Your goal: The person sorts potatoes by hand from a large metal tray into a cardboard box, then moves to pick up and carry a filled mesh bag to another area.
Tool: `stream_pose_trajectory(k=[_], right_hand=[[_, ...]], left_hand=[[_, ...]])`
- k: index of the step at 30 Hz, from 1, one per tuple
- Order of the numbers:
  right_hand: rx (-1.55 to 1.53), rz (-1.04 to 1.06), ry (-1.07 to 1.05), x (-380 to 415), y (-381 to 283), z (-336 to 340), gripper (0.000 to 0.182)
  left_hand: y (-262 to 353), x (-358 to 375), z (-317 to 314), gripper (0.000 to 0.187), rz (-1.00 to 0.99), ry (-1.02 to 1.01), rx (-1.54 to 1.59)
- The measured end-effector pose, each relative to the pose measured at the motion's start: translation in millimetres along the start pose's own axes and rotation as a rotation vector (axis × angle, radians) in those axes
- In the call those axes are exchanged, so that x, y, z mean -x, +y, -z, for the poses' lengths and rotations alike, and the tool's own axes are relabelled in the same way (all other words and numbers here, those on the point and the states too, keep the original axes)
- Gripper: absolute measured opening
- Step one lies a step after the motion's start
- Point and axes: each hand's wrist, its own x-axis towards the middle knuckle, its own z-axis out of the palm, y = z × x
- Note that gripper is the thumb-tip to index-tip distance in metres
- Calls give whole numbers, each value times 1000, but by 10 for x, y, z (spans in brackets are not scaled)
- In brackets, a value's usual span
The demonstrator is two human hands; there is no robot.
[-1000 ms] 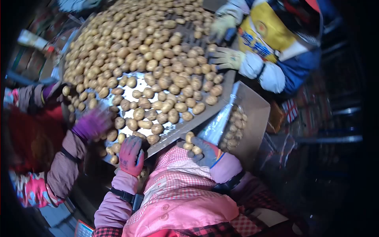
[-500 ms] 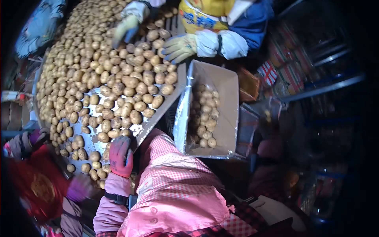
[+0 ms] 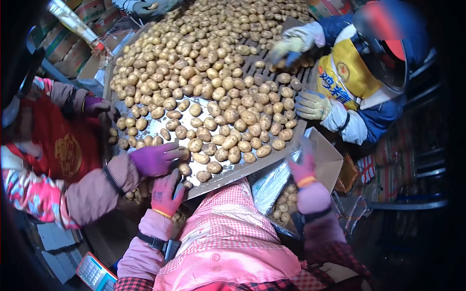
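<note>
The right hand [image 3: 304, 167] has swung over the box [image 3: 327, 157], blurred, hold unclear; the left hand [image 3: 166, 193], fingers parted, hold unclear, is beside potatoes [image 3: 203, 176] on the table [image 3: 221, 177], long axes pointing variously.

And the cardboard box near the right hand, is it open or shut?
Open: the cardboard box has no lid across it, and potatoes show inside.

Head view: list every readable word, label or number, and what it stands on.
"鸡精": yellow apron.
Too blurred or small to read: print on the wearer's left glove; calculator keys; red apron emblem; stacked cartons.
</note>
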Motion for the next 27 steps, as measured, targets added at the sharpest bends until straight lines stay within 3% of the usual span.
stream_pose_trajectory(k=[2,4,5,7,11,15,17,19,21,23,25,27], right_hand=[[40,118,-195,-517,-598,-334,85],[76,200,-286,-978,-775,-690,81],[182,225,-324,-1152,-695,-946,82],[586,100,-696,-1519,-1332,-959,87],[744,248,-744,-1727,-1416,-1360,84],[-419,-40,-889,-1657,-1340,-1462,62],[-745,-89,-1078,-1466,-1614,-1229,58],[-979,-420,-1137,-1175,-1794,-994,60],[-1035,-341,-1236,-1075,-1617,-1096,67],[-872,-310,-1243,-924,-1668,-1089,69],[-762,-311,-1258,-752,-1814,-1030,71],[-816,-212,-1223,-605,-1984,-1003,57]], left_hand=[[21,130,69,52,-76,47,10],[50,260,154,48,-151,88,33],[17,339,169,48,-134,94,28],[-43,455,197,47,-100,127,44],[10,588,254,45,9,145,55],[27,522,250,42,16,170,88],[50,426,272,43,-20,172,85],[91,277,300,43,-65,172,79],[169,152,316,45,-75,181,211],[313,-14,410,59,-58,160,221],[423,-213,470,73,-55,98,431],[674,-391,586,80,-36,83,603]])
